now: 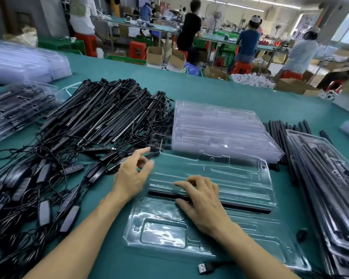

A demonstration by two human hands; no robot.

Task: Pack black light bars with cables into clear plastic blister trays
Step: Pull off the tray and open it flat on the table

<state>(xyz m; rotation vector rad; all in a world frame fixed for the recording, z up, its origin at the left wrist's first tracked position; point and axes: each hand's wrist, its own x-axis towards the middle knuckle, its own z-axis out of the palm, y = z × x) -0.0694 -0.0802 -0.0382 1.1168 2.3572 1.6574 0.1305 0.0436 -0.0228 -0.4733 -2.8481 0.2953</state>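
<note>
An opened clear blister tray (220,236) lies flat on the green table in front of me. One black light bar (246,207) rests across a long groove of the tray. My right hand (201,200) lies on that bar with its fingers spread, pressing down near the bar's left half. My left hand (132,174) hovers at the tray's upper left corner, fingers apart and holding nothing. A large heap of black light bars with cables (101,121) lies to the left. A USB plug (207,267) lies at the tray's near edge.
A stack of clear trays (220,125) sits behind the open one. Packed trays (326,186) pile up on the right over loose black bars, and more (14,109) lie at far left. Inline controllers (44,212) and tangled cables cover the near left. Several people work at benches beyond.
</note>
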